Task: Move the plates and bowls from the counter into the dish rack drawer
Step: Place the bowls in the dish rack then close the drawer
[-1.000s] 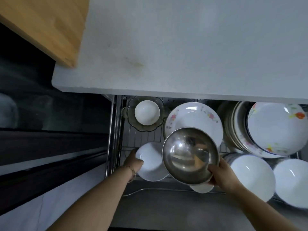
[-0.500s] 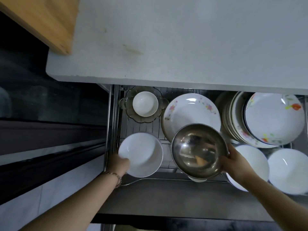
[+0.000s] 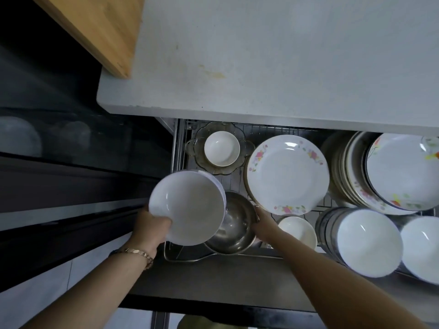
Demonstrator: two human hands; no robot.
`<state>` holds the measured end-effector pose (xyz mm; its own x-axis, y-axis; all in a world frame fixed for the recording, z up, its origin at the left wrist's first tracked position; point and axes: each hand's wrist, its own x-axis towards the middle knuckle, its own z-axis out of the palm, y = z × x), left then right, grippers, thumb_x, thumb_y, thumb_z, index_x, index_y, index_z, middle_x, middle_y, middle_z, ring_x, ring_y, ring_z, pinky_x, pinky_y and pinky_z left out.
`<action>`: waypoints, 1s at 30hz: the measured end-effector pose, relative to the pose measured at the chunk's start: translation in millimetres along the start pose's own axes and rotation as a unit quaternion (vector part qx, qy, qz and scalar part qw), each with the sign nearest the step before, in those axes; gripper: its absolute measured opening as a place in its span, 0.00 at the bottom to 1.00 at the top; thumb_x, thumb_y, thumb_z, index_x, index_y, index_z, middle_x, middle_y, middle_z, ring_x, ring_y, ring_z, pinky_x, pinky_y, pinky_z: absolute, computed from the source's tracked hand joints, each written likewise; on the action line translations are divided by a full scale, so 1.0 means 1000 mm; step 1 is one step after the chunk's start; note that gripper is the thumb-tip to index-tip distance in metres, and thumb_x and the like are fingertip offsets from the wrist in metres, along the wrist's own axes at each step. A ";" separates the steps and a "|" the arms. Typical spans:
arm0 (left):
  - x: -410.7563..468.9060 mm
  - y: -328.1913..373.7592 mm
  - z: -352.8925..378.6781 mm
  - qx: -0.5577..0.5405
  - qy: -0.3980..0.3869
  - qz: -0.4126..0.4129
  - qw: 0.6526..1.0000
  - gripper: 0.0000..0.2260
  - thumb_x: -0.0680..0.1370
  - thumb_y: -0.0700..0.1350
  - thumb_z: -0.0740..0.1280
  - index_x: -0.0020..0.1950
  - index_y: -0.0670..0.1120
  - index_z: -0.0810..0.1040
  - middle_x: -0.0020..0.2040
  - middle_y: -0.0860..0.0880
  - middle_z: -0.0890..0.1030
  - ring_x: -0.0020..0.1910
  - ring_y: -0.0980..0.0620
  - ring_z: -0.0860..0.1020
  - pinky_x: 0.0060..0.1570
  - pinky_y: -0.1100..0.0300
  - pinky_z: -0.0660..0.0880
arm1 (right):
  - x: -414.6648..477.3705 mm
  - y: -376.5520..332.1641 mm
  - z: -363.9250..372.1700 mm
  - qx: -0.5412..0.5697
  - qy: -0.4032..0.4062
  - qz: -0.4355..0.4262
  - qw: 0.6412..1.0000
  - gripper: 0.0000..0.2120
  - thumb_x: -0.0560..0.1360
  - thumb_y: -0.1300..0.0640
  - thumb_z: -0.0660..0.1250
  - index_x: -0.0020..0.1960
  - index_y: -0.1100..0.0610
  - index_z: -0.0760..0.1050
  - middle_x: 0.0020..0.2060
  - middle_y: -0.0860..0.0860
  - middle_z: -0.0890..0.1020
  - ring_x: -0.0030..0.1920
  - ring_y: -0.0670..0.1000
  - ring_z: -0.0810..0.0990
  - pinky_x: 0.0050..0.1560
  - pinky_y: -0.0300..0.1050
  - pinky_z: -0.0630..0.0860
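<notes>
Two bowls overlap. The left grip (image 3: 152, 227) clamps the white bowl (image 3: 190, 207) above the steel bowl (image 3: 235, 230), which the right grip (image 3: 263, 225) holds.

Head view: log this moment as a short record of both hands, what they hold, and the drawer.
left hand: grips white bowl by its near rim, over the steel bowl's left side
right hand: holds steel bowl by its rim, in the dish rack drawer
behind them: floral plate; small white bowl inside glass dish
</notes>
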<state>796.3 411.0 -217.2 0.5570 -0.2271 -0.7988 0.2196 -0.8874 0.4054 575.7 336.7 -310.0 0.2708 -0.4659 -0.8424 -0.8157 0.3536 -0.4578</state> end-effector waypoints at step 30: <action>-0.003 -0.028 0.096 0.217 -0.134 0.063 0.965 0.27 0.72 0.30 0.55 0.69 0.49 0.70 0.59 0.42 0.78 0.57 0.42 0.75 0.51 0.53 0.76 | -0.044 0.009 -0.022 0.023 0.041 -0.043 0.998 0.18 0.80 0.53 0.57 0.68 0.53 0.69 0.64 0.55 0.75 0.66 0.55 0.71 0.67 0.48 0.68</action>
<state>711.7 397.8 -268.1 0.3174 -0.3879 -0.8653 -0.2247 -0.9173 0.3288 544.9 342.5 -270.3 0.2939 -0.5600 -0.7746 -0.7662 0.3464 -0.5412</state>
